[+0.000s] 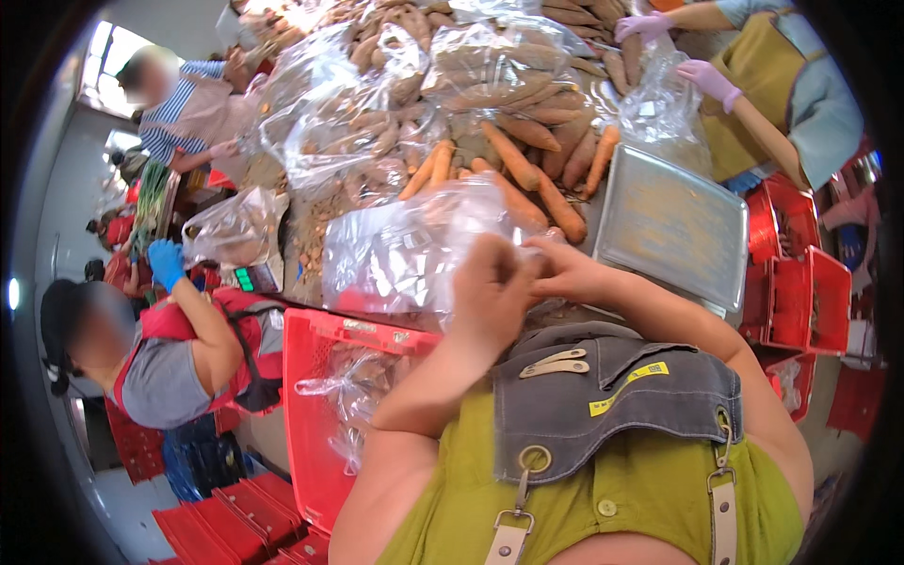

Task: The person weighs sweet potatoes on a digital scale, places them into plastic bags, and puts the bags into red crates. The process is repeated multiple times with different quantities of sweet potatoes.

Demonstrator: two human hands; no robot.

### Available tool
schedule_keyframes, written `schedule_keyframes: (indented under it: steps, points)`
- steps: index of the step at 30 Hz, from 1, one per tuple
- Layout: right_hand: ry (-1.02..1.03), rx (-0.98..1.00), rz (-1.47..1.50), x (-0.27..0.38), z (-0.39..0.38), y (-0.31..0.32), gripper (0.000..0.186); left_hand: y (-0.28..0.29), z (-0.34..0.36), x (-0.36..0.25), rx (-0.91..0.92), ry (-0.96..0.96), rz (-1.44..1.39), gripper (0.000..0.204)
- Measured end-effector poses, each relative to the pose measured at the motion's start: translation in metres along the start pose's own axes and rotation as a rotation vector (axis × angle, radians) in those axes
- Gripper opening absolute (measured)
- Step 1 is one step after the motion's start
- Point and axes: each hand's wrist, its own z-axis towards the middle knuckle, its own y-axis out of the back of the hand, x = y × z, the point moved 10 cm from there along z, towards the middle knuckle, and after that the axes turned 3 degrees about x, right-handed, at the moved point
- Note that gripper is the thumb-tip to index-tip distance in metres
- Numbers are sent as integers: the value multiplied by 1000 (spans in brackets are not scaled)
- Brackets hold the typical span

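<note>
A clear plastic bag (391,250) lay flattened and crinkled at the near edge of the worktable, in front of the person and a little to the left of the body. The left hand (492,282) was curled at the right end of this bag, its fingers bent in and grasping the plastic. The right hand (563,268) met it from the right, its fingertips against the left hand's fingers; whether it also pinched the plastic could not be told, since the fingertips were partly hidden and blurred.

Just beyond the bag lay thick orange roots (562,209), some pointing toward the person. Farther off, brown roots (494,89) were heaped, many under or inside clear plastic. To the right of the hands sat a metal tray (670,221) with brownish smears across it.

On the near left, below the table edge, stood a red crate (303,424) with plastic-wrapped contents. Beyond it, on the left, was a scale (268,275) with a green-lit display and a filled clear bag (240,228); a co-worker's blue-gloved hand (167,264) was beside that bag. At the far right, another co-worker's pink-gloved hands (711,83) were near more plastic. Red bins (829,301) stood on the right.
</note>
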Motion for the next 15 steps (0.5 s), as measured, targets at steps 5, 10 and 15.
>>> schedule_keyframes:
  steps: [5,10,15]
  points:
    - [534,-494,-667,68,-66,24,50,-68,-12,-18,374,-109,-9,23]
    - [265,-951,-461,47,-157,127,20,-46,30,-19,190,-487,98,27]
    - [503,-984,447,-1,-228,191,38,-80,16,148,531,-346,877,49]
